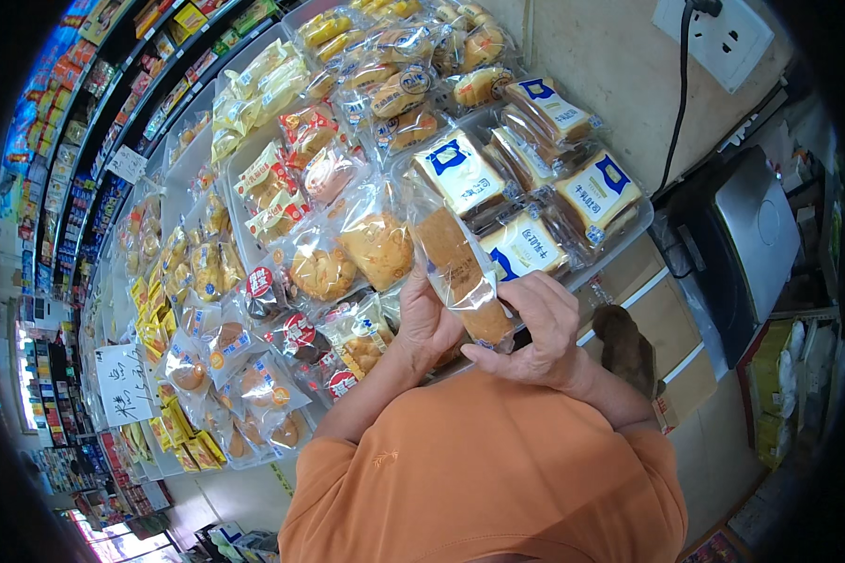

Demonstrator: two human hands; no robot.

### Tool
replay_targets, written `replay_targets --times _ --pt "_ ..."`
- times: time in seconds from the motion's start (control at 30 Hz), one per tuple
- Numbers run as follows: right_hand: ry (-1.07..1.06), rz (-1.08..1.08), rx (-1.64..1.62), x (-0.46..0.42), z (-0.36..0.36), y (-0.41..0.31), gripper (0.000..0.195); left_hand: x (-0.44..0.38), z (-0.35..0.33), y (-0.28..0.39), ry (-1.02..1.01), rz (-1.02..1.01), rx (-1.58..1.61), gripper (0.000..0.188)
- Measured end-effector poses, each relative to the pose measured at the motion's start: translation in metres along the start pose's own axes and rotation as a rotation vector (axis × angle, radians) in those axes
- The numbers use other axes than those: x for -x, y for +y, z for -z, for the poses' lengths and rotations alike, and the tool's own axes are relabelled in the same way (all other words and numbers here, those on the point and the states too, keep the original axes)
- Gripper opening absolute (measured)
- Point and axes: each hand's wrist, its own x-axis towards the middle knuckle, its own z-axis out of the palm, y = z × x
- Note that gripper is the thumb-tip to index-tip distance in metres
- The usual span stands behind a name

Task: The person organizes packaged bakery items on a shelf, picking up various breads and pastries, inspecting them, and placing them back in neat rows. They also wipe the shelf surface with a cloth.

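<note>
A long brown bread loaf in a clear plastic wrapper (462, 274) lies slanted between my hands, above the bins. My left hand (426, 317) holds its left side, partly hidden under the wrapper. The fingers and thumb of my right hand (539, 327) are around the lower right end. Just beyond are wrapped stacks of sliced bread (461, 172) with white and blue labels, in a clear plastic bin (623, 236). Left of the loaf sit bagged round buns (324, 273) and a larger bagged bun (379, 246). A yellow-edged bread packet (358, 331) is beside my left wrist.
More bins hold wrapped rolls (401, 91), pale yellow packets (260, 88) and bagged small cakes (236, 345). A handwritten card (125, 383) stands at the left. Stocked shelves (105, 105) curve behind. At right are a wall socket with a black cable (676, 105) and flattened cardboard (676, 331).
</note>
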Motion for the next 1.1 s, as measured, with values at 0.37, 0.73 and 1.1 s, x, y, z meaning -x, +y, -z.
replay_targets --times 0.37,0.73,1.1 --pt "0.023 -0.054 -0.06 0.003 0.0 0.005 0.042 0.004 -0.009 0.007 -0.003 -0.065 -0.049 0.047" --pt "0.036 -0.466 -0.311 0.018 0.003 0.015 0.033 0.007 -0.022 0.009 0.008 -0.17 -0.269 0.038" --pt "0.243 -0.946 -0.955 0.021 0.003 0.024 0.04 0.012 -0.028 0.016 -0.058 -0.13 -0.36 0.043"
